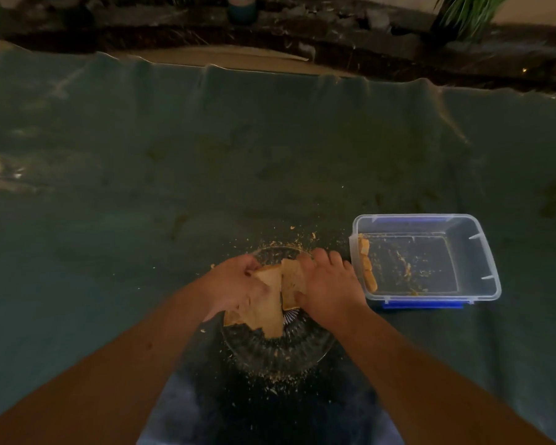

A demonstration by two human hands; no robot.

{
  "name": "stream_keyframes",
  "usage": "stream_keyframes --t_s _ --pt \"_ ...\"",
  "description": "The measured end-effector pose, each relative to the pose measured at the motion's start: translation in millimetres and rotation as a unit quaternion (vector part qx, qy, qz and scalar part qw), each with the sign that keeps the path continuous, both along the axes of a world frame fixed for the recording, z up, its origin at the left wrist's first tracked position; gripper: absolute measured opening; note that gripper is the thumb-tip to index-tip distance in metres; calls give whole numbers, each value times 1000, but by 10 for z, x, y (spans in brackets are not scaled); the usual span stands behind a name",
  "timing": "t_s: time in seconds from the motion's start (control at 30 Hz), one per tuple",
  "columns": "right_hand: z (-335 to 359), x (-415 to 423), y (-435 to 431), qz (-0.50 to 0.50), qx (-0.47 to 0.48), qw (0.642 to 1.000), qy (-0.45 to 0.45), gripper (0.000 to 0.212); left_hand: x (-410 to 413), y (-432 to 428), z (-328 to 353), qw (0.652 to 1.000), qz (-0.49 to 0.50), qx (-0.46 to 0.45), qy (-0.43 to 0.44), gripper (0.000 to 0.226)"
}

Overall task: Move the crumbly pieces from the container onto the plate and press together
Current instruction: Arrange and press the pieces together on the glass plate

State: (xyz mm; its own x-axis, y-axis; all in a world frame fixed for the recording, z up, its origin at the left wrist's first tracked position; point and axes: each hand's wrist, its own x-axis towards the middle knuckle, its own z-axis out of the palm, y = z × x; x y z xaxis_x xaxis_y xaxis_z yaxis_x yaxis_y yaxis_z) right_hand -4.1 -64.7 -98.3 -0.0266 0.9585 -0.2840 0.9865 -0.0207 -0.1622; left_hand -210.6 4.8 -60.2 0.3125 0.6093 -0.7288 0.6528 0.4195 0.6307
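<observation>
A clear glass plate lies on the dark green cloth in front of me. On it are two tan crumbly pieces. My left hand grips the larger left piece. My right hand grips the smaller right piece. The two pieces meet along a narrow seam between my hands. To the right stands a clear plastic container with blue clips. It holds a strip of tan bits along its left wall and scattered crumbs on its floor.
Crumbs are scattered on the green cloth around the plate. The cloth's far edge meets a dark rocky border with a teal cup and a plant. My lap shows below the plate.
</observation>
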Motion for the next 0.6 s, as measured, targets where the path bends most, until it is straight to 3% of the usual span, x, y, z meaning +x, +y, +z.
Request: stream_keyframes --t_s 0.07,0.1,0.17,0.23,0.33,0.6 --pt "8 9 -30 3 -2 1000 8 73 -92 -117 -24 997 -49 -54 10 37" --pt "14 9 -48 2 -3 1000 10 73 -122 -179 -64 995 -89 -33 35 36" --pt "20 6 -82 7 -5 1000 9 70 -157 -293 -167 969 -192 86 132 36" --pt "9 -6 -138 29 -10 999 16 60 -166 -404 -275 918 -261 216 207 43" --pt "-27 -39 -270 75 -18 996 41 45 -144 -540 -427 868 -320 306 226 52" --pt "-66 -69 -296 64 -7 998 26 43 4 -549 -509 843 -296 356 274 53"
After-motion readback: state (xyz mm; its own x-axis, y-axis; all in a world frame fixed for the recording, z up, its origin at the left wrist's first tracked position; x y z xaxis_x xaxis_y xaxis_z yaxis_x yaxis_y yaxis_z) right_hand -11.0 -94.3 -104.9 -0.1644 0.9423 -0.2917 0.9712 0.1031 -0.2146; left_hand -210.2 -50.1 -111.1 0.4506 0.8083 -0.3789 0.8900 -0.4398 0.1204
